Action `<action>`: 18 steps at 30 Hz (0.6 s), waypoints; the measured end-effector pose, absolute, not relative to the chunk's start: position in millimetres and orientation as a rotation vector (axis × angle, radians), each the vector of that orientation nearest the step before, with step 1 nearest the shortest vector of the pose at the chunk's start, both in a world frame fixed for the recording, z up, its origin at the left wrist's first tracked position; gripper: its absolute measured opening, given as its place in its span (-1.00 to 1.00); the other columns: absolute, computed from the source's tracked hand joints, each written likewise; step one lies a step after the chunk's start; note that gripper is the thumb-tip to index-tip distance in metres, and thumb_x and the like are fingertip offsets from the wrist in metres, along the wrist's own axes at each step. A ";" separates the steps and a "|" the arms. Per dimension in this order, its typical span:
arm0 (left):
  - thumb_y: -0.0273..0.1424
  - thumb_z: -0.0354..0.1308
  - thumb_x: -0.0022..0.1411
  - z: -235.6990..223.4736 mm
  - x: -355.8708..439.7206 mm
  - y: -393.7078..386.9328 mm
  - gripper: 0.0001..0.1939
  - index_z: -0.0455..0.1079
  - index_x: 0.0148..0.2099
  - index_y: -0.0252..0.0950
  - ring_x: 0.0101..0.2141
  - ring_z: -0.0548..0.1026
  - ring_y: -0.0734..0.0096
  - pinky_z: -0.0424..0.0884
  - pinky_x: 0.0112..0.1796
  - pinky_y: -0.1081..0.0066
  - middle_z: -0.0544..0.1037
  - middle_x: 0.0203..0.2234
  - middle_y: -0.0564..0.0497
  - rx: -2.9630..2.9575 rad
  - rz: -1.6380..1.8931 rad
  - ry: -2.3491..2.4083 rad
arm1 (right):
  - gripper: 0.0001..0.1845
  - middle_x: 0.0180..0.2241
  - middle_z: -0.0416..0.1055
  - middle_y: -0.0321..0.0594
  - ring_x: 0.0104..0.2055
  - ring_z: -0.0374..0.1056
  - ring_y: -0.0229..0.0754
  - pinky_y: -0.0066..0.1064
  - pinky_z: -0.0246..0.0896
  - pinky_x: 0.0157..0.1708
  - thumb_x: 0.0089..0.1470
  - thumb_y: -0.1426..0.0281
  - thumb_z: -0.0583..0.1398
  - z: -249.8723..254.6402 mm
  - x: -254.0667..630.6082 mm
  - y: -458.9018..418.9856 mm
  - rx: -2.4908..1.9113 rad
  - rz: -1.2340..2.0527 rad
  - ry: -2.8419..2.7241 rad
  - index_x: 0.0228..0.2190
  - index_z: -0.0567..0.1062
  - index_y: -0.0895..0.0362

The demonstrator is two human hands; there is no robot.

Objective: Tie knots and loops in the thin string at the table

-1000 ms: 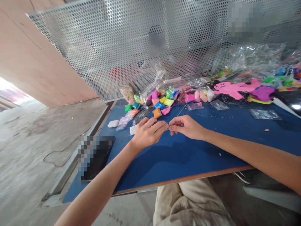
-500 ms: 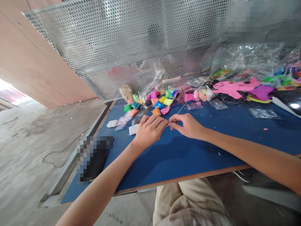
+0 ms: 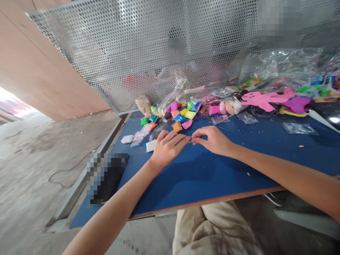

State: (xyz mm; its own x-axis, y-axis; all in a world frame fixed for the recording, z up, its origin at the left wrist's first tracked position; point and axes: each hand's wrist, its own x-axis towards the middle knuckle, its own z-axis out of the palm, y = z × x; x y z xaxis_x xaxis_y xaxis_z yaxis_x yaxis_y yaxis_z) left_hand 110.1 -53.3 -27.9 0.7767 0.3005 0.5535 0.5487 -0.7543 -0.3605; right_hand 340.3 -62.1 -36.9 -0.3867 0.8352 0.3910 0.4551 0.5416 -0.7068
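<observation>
A thin, pale wire point(image 3: 223, 120) slants up and to the right from between my fingertips, above the blue tabletop. My left hand point(image 3: 168, 147) is closed in a pinch at the wire's lower end, its fingers pointing right. Just across from it, my right hand point(image 3: 214, 139) pinches the same stretch with thumb and forefinger. A small dark bit shows where the fingertips meet; what it is I cannot make out. Beside the left hand's knuckles lies a white block point(image 3: 151, 145), partly covered by the hand.
Soft coloured clay packets point(image 3: 177, 126) are heaped behind my hands. A pink figure-shaped piece point(image 3: 261, 101) lies back right, near clear plastic bags point(image 3: 289, 63). A perforated metal panel point(image 3: 148, 46) rises behind. A white oval case point(image 3: 127, 139) and a dark, blurred-out object point(image 3: 108, 180) lie left.
The wire has swung down to the right, its slant now flatter and its visible length shorter. Both hands stay nearly in place, still pinching.
</observation>
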 end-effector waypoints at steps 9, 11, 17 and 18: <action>-0.39 0.08 0.40 -32.1 112.5 -52.4 -0.82 0.47 -0.03 -0.21 -0.27 0.52 0.37 0.19 -0.27 0.26 0.64 -0.21 0.00 -2.477 -0.722 -0.700 | -0.76 -0.33 0.59 -0.21 -0.30 0.48 -0.13 -0.32 0.31 -0.21 0.11 0.19 0.29 -36.9 340.9 -61.9 -1.019 0.744 -1.923 -0.32 0.60 0.10; -0.38 0.07 0.41 -33.3 113.8 -52.0 -0.82 0.47 -0.04 -0.21 -0.27 0.51 0.37 0.19 -0.26 0.25 0.63 -0.21 0.01 -2.480 -0.725 -0.718 | -0.76 -0.32 0.59 -0.20 -0.30 0.47 -0.14 -0.32 0.32 -0.21 0.08 0.19 0.31 -37.6 341.2 -60.1 -1.001 0.798 -1.887 -0.33 0.59 0.11; -0.33 0.04 0.42 -38.6 118.4 -50.4 -0.81 0.47 -0.08 -0.22 -0.30 0.49 0.38 0.17 -0.25 0.24 0.62 -0.25 0.00 -2.525 -0.740 -0.791 | -0.77 -0.38 0.60 -0.17 -0.28 0.52 -0.10 -0.31 0.37 -0.21 0.05 0.24 0.31 -42.6 341.9 -54.4 -1.015 1.075 -1.802 -0.32 0.58 0.15; -0.33 0.03 0.42 -39.4 119.0 -50.2 -0.80 0.47 -0.08 -0.22 -0.30 0.49 0.38 0.17 -0.24 0.25 0.62 -0.26 0.00 -2.528 -0.736 -0.790 | -0.77 -0.38 0.61 -0.16 -0.28 0.53 -0.09 -0.31 0.37 -0.21 0.06 0.25 0.31 -43.6 342.2 -53.7 -1.024 1.095 -1.803 -0.32 0.59 0.16</action>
State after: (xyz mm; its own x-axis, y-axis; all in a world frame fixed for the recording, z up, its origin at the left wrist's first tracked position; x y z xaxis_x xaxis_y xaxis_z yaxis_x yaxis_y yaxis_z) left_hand 119.0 -50.2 -39.4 0.7032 0.4058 0.5838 0.6108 -0.7650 -0.2040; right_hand 342.2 -53.7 -43.6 -0.3748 0.9045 0.2034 0.2363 0.3053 -0.9225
